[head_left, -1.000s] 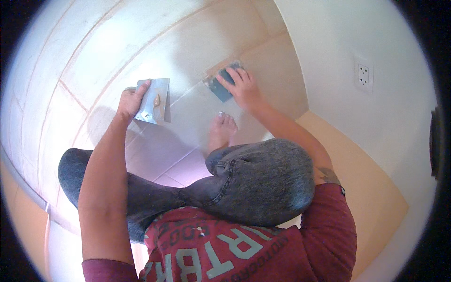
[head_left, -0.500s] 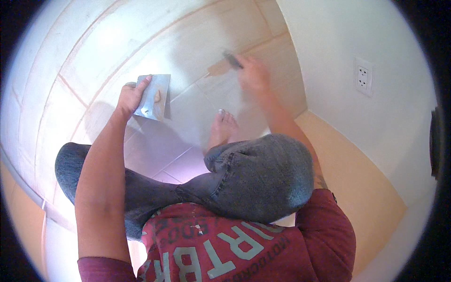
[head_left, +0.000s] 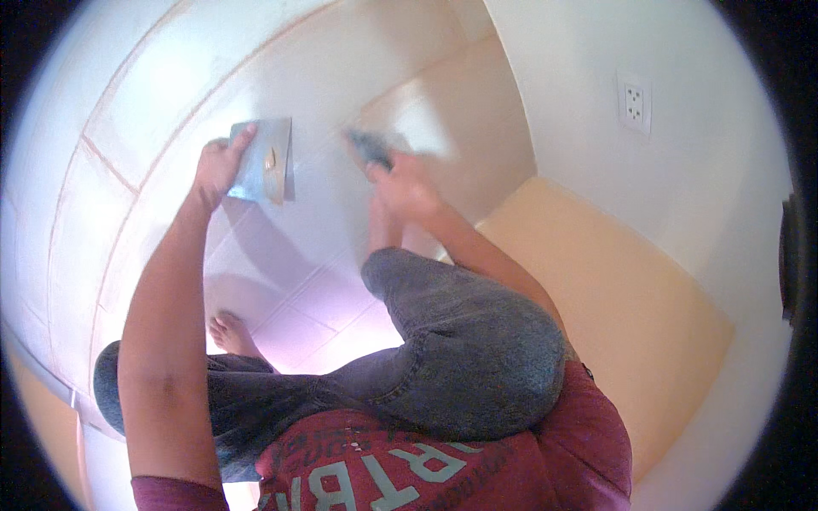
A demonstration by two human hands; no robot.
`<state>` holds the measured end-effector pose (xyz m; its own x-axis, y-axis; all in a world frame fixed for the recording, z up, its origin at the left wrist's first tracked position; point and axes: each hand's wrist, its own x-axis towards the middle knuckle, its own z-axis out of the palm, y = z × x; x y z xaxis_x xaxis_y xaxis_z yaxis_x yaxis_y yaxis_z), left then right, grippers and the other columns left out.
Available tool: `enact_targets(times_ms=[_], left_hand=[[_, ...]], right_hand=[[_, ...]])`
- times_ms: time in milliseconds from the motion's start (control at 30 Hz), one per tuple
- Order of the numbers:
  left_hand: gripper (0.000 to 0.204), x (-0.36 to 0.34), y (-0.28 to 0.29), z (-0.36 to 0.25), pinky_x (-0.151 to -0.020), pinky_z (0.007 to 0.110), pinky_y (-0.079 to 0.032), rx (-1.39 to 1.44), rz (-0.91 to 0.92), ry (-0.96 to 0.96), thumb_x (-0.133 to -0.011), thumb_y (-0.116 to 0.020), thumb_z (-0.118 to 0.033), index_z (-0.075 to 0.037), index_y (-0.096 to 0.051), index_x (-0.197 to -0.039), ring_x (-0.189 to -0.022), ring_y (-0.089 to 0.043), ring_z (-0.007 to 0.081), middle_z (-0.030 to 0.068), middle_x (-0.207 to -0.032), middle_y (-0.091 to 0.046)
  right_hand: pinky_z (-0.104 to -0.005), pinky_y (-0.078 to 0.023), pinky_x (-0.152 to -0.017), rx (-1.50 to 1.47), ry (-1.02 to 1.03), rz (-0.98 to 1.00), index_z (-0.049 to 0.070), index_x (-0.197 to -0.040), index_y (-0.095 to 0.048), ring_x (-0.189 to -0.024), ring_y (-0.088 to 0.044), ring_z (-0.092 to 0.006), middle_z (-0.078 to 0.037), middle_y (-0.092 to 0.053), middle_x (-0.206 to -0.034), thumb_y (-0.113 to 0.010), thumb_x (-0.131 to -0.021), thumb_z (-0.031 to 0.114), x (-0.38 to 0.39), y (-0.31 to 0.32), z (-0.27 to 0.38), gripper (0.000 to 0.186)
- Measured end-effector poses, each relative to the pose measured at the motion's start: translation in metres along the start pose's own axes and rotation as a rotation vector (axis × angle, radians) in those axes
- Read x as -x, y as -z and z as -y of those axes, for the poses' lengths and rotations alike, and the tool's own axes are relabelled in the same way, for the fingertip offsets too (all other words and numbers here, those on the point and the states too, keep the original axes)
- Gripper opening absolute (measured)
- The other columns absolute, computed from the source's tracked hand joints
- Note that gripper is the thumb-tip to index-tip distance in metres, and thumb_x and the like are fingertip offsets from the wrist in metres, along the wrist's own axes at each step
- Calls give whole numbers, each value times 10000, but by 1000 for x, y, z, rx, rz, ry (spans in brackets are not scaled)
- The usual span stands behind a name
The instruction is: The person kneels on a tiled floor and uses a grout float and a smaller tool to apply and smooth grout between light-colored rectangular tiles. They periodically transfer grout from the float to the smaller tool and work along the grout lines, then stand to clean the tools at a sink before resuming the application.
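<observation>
At ten o'clock, grips with closed left hand [head_left: 220, 167] the plate [head_left: 256, 169], probably light and stiff, best held by its nine-o'clock edge, and at eleven, with closed right hand [head_left: 408, 186], the spreader [head_left: 369, 147].

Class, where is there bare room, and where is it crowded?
Bare: the tiles left of the left hand, and the tan surface between the right forearm and white wall. Crowded: around the left hand's metal plate, the blurred dark tool in the right hand and a bare foot nearer the body.
</observation>
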<state>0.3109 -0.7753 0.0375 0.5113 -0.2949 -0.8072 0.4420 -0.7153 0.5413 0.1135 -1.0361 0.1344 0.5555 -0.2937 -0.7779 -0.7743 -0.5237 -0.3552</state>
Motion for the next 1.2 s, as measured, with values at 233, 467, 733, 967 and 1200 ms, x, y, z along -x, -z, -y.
enact_targets(times_ms=[233, 467, 733, 967, 1200], left_hand=[[652, 28, -11, -23, -918, 355, -524, 634, 12, -123, -1006, -643, -493, 92, -616, -1293, -976, -664, 221, 154, -1123, -701], [411, 158, -17, -90, -985, 424, -528, 390, 86, -1199, -1052, -548, -381, -128, -653, -1357, -1124, -670, 324, 162, -1241, -693], [605, 243, 90, -114, -966, 434, -584, -61, -40, -1773, -882, -675, -110, -349, -589, -1431, -1211, -634, 335, 68, -1357, -635], [362, 256, 147, -115, -897, 457, -583, 215, 313, -1097, -1047, -557, -299, -124, -621, -1357, -1102, -690, 307, 98, -1244, -691], [269, 289, 83, -112, -862, 468, -564, 1332, 971, -42, -1005, -604, -269, -64, -630, -1178, -1018, -700, 271, 103, -1097, -710]], right_hand=[[-411, -630, -786, -1675, -67, -266, -4, -1223, -610, -998, -727, -278, -147, -714, -1113, -601, -983, 96, 56, 0, -8, 260], [-418, -660, -740, -1871, 183, -43, 11, -1238, -599, -957, -733, -320, -188, -711, -1122, -605, -949, 89, 121, -5, 74, 299], [-291, -597, -570, -1864, 593, 27, -2, -1245, -601, -973, -703, -251, -173, -693, -1143, -497, -1031, 163, 235, 21, 193, 290], [-366, -592, -727, -1370, 626, -550, -7, -1285, -569, -1019, -683, -260, -155, -675, -1176, -571, -1012, 173, 285, 42, 251, 327], [-487, -480, -1040, 580, 779, -822, 164, -1456, -580, -1246, -567, -414, -173, -619, -1342, -662, -807, 32, 329, 21, 261, 667]])
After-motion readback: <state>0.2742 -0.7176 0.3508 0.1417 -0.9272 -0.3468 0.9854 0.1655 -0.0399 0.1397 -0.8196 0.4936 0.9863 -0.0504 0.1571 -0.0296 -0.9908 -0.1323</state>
